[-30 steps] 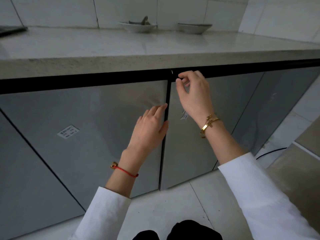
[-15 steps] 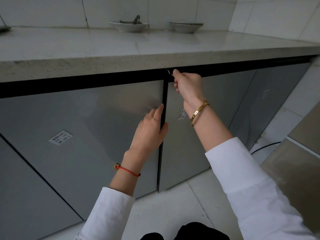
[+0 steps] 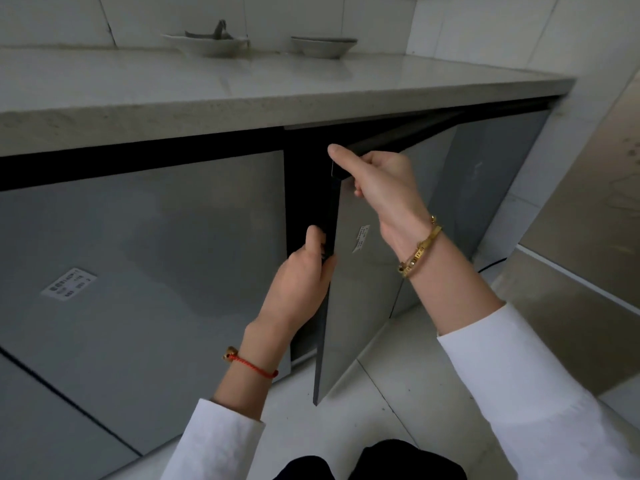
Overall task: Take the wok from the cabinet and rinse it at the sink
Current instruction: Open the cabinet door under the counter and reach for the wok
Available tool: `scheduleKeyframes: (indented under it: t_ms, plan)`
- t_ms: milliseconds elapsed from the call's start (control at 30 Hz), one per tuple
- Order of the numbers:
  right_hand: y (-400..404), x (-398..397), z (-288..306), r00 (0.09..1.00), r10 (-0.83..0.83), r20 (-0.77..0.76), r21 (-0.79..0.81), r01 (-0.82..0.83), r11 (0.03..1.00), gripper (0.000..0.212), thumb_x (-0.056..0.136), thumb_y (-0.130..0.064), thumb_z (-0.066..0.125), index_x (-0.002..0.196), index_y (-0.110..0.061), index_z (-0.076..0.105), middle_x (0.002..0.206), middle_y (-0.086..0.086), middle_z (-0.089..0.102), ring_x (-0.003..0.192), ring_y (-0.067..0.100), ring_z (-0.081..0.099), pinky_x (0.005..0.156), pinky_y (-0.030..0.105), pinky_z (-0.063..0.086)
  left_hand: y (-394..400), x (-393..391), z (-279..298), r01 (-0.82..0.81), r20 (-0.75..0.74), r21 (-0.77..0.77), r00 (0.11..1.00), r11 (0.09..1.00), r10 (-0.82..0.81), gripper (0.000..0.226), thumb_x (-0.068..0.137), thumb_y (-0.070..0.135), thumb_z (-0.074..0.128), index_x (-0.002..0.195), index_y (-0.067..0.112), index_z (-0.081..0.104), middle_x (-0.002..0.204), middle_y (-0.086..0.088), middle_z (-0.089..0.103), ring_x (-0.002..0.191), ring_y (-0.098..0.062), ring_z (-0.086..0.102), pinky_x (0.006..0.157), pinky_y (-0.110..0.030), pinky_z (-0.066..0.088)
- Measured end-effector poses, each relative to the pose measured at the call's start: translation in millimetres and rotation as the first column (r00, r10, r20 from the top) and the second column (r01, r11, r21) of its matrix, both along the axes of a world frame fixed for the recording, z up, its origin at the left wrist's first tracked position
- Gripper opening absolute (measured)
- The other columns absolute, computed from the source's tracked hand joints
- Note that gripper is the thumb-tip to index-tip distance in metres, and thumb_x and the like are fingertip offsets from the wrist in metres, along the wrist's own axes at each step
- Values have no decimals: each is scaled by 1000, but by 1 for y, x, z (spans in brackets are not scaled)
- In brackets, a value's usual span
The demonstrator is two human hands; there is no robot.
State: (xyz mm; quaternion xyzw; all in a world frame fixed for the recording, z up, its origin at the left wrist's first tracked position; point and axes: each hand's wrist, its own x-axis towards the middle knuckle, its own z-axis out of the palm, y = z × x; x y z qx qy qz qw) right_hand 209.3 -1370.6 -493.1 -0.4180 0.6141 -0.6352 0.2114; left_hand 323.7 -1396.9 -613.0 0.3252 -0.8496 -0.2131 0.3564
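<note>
Two bowls [image 3: 214, 46] sit on the counter [image 3: 277, 81]. Both hands grip the half-open door [image 3: 360, 271]: right hand [image 3: 381, 181] its top corner, left hand [image 3: 301, 282] its edge. Dark inside; wok unseen.

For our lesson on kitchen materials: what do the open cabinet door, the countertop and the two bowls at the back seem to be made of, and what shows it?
Cabinet door: probably brushed metal or metal-faced panel in a dark frame; dull grey sheen, soft reflections.
Countertop: likely polished stone; pale glossy top, speckled edge.
Bowls: seemingly glazed ceramic; white, smooth.
</note>
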Motion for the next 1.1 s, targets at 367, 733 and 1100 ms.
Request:
scheduleKeyframes:
  t_ms: [367, 733, 1100]
  plan:
    - [71, -27, 9, 970, -93, -225, 122, 122, 985, 35, 81, -43, 62, 66, -15, 48, 59, 6, 39, 55, 10, 43, 59, 24, 39, 39, -30, 4, 155, 190, -254, 976, 955, -108, 31, 96, 29, 55, 117, 9, 44, 87, -8, 66, 70, -28, 66, 51, -34, 46]
    - [154, -65, 6, 501, -422, -756, -178, 462, 869, 41, 85, -43, 61, 119, -21, 57, 89, -3, 62, 83, 11, 54, 74, 24, 44, 90, -76, 2, 285, 146, -195, 955, 938, -260, 70, 98, 30, 50, 156, 26, 9, 103, -4, 71, 84, -24, 68, 74, -40, 56]
    - [210, -121, 4, 239, -374, -896, -218, 498, 840, 28, 93, -21, 54, 115, -10, 68, 106, 3, 69, 104, 19, 55, 89, 25, 40, 138, -141, 2, 392, 146, -177, 918, 903, -370, 75, 99, 25, 48, 156, 21, -1, 106, -9, 65, 84, -23, 67, 74, -39, 57]
